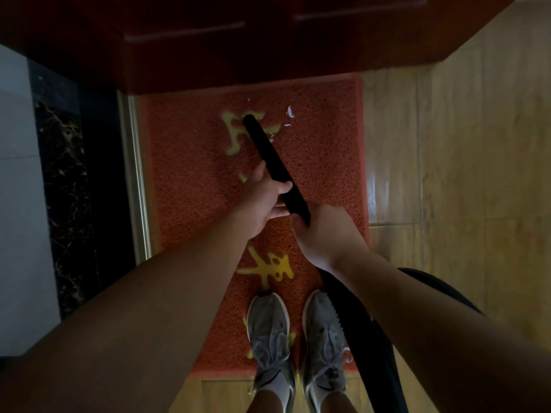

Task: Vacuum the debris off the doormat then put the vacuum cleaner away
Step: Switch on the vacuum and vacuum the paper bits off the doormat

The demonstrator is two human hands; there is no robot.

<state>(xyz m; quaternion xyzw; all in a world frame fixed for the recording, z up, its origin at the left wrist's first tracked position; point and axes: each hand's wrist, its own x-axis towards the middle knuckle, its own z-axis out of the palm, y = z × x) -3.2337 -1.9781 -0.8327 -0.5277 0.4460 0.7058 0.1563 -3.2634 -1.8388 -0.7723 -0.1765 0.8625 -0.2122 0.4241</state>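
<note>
At your feet: both shoes [271, 332] stand on the near end of the doormat [185, 180]. The pile under the soles is hidden, so judge that patch unchecked and plan to step off it for a final pass.
Hose: the ribbed black hose [357, 329] runs back past your right shoe and under the right forearm. Leave it slack, as a taut hose is likely to pull the tip off line.
Right hand: your right hand [325, 234] is wrapped round the rear end of the wand [268, 150]. Steer from here.
Left hand: your left hand [262, 201] grips the wand just ahead of the right, fingers curled over it. Use it to set downward pressure.
Wand: it slants forward and to the left over the middle of the mat.
Nozzle tip: the nozzle tip [249, 118] sits at the yellow lettering on the far half. Contact with the pile cannot be confirmed.
Debris: white scraps [289, 112] lie to the right of the tip, near it but apart. A smaller fleck lies just beyond it. Swing the tip right in slow, overlapping strokes.
Door: the dark red door [208, 55] overhangs the mat's far edge, so work close beneath it.
</note>
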